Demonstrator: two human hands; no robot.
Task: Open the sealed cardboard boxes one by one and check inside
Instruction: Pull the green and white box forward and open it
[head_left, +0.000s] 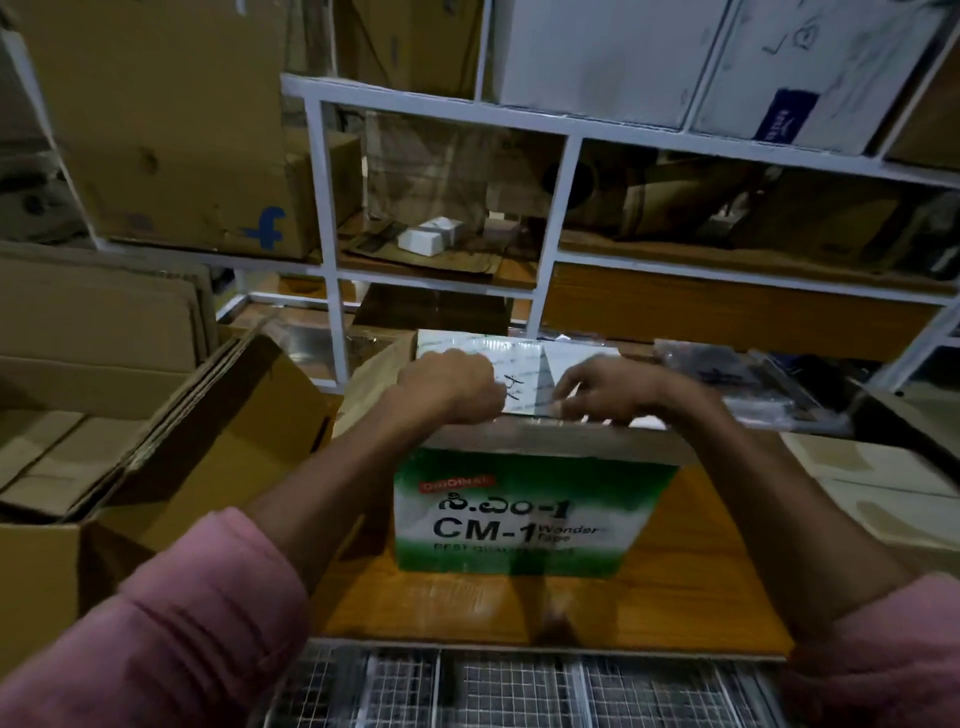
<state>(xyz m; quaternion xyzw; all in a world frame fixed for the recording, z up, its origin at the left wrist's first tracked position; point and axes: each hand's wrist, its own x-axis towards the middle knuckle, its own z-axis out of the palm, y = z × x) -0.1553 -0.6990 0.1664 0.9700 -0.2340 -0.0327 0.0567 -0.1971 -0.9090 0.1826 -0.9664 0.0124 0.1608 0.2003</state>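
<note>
The green and white box (530, 512) marked "CM-1" stands upright near the middle of the wooden tabletop (691, 587), a little toward its far edge. Both my hands are on the top of the box. My left hand (449, 387) is curled into a fist at the left part of the top, near the front edge; it seems to pinch something there, but I cannot tell what, because the picture is blurred. My right hand (605, 387) lies on the right part of the top with the fingers bent and spread, their tips pressing at the front edge of the white top flap (524, 358). I cannot tell if this hand holds the flap or only touches it.

Beyond the left edge of the tabletop stands an open brown carton (156, 441) with flat cardboard sheets inside. Behind the far edge is a white shelf rack (566, 218) with more boxes.
</note>
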